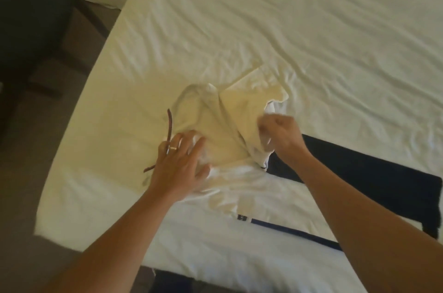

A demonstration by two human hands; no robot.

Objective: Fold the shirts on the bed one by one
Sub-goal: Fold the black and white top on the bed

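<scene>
A cream shirt (227, 125) lies crumpled in the middle of the bed (311, 29), partly turned over itself. My left hand (178, 168) rests flat on its near left part with fingers spread, a ring on one finger. My right hand (279, 131) grips a fold of the shirt's right side, fingers curled round the cloth. Under it lies a white shirt (227, 187) with a dark blue stripe (287, 230). A dark navy garment (374, 180) lies spread to the right, under my right forearm.
A thin reddish cord (169, 129) lies on the sheet just left of the cream shirt. The bed's left edge runs diagonally. Beyond it stand a dark chair (31, 17) and the carpeted floor (21, 172). The far sheet is wrinkled.
</scene>
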